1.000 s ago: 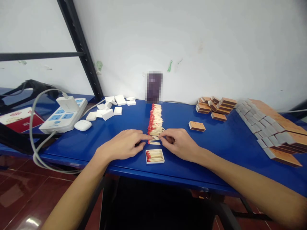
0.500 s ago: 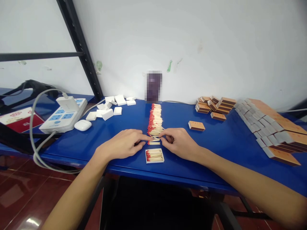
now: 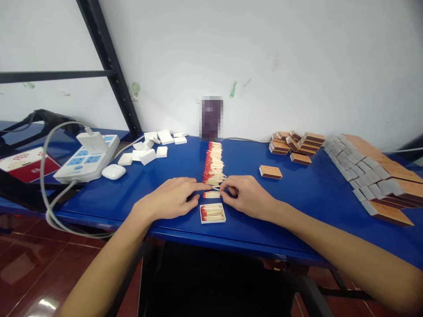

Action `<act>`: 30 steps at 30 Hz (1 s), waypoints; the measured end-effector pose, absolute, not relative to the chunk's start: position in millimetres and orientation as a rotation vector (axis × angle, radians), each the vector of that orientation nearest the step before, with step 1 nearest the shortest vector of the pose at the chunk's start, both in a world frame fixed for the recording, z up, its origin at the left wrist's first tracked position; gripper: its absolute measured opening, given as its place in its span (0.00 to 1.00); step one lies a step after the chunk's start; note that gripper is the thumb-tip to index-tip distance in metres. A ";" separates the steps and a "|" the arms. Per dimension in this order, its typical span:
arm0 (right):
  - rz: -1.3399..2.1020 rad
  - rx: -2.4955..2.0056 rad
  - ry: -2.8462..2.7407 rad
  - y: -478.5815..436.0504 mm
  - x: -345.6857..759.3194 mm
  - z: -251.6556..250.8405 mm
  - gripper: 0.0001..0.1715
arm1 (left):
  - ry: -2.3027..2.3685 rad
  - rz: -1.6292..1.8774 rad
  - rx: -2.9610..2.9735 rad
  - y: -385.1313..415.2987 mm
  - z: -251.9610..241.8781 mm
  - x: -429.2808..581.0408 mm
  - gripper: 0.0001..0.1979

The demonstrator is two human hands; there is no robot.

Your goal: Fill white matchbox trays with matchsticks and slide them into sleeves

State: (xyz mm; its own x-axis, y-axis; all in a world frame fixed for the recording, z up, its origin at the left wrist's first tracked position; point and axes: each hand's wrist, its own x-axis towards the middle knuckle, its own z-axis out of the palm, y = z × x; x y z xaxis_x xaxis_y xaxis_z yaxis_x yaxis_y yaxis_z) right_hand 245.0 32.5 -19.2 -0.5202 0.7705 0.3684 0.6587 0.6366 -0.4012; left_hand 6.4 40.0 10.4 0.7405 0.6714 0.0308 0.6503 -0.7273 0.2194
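The small bunch of matches (image 3: 212, 193) lay crosswise on the blue table (image 3: 307, 198), at the near end of the long row of matches (image 3: 213, 162) that ran off at 12 o'clock toward the wall. Your right hand (image 3: 247, 197) pinched its bare ends between thumb and forefinger. Your left hand (image 3: 169, 200) pressed a forefinger to the red heads; whether its thumb gripped, I could not tell.

At 6 o'clock the open tray (image 3: 212, 213), partly filled, sat just beside the table's front edge, with little room behind it. Bare blue lay at 4 and at 8 o'clock.

A single matchbox (image 3: 270, 172) lay at 2 o'clock, a heap of matchboxes (image 3: 294, 144) beyond it, and stacked sleeves (image 3: 366, 176) at 3 o'clock. At 10 o'clock lay white trays (image 3: 148, 149), an earbud case (image 3: 113, 171) and a power strip (image 3: 86, 157).
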 end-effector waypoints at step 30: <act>0.298 -1.079 -2.367 30.7 239.9 -19.0 0.09 | 0.999 0.262 2.756 40.8 12.2 5.8 0.15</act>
State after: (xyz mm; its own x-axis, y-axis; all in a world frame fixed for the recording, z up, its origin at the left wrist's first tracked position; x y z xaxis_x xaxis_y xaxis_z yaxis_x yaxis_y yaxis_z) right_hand 239.9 30.7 -19.0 -0.5491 0.7522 0.3641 0.6384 0.6587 -0.3982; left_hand 5.8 40.8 12.2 0.7563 0.6468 0.0984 0.6117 -0.7524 0.2445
